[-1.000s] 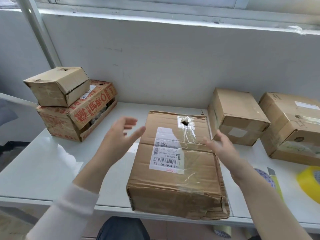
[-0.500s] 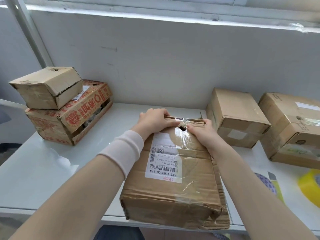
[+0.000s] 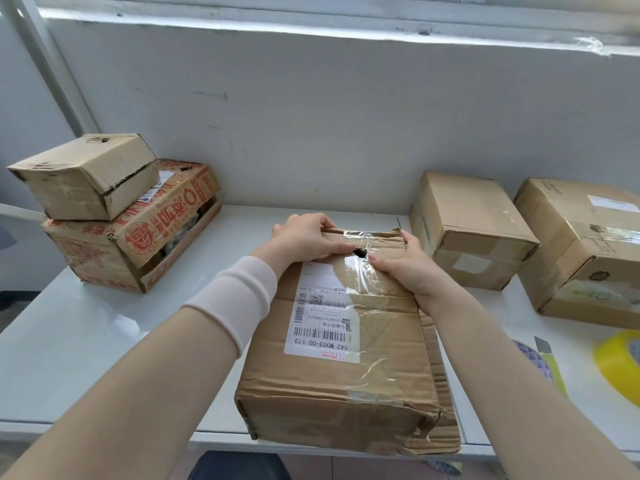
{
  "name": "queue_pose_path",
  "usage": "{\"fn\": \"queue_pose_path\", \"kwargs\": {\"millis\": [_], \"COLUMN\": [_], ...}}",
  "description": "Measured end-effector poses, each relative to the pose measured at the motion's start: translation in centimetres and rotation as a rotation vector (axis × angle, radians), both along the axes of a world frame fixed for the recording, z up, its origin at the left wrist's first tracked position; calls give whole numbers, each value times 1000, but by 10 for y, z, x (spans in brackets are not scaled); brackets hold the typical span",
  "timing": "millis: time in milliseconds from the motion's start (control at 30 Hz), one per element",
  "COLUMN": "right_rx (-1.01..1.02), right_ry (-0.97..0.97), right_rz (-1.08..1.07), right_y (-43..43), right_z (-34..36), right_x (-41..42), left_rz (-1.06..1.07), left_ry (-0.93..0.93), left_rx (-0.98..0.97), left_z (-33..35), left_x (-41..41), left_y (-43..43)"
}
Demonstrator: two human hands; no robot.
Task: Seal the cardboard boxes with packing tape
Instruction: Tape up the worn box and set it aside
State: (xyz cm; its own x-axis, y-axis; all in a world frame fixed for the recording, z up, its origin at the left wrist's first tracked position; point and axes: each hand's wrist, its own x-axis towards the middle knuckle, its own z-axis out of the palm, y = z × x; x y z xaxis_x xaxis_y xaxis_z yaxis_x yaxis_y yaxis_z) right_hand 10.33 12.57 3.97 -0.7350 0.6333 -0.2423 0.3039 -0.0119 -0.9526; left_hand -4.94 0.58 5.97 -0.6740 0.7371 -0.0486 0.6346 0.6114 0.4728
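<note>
- A small battered box (image 3: 86,174) sits on a red-printed carton (image 3: 138,237) at the far left corner of the white desk (image 3: 69,341), which stands against a scuffed grey wall (image 3: 311,116) under a bright window ledge (image 3: 311,32).
- The left hand (image 3: 304,240), with a pale sleeve at the wrist, holds the far edge of the central box (image 3: 363,358), its grip curled over the flap.
- That box lies at the desk's near edge, slightly overhanging it, with the shipping label (image 3: 322,317) facing up and old clear tape torn open around a hole.
- The right hand (image 3: 405,268) clasps the box's far right corner, thumb pressed beside the hole.
- Two taped boxes (image 3: 474,230) (image 3: 581,244) rest along the far right edge.
- A yellow tape roll (image 3: 620,365) lies at the right edge, with a utility knife (image 3: 545,355) beside it.
</note>
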Motion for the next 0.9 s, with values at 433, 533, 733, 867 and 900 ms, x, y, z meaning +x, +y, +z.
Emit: {"fn": "queue_pose_path", "kwargs": {"millis": [433, 533, 733, 867, 900], "right_rx": [3, -19, -17, 40, 65], "right_ry": [30, 9, 26, 13, -4], "right_rz": [-12, 35, 48, 57, 76], "right_y": [-3, -4, -6, -11, -11], "right_z": [-2, -1, -9, -3, -1], "right_x": [3, 11, 20, 19, 22], "left_rz": [84, 78, 98, 107, 98], "left_ry": [54, 51, 94, 111, 120], "left_rx": [-37, -51, -35, -34, -40], "left_z": [-3, -3, -5, -3, -1], "left_x": [0, 0, 2, 6, 7], "left_y": [12, 11, 16, 17, 18]}}
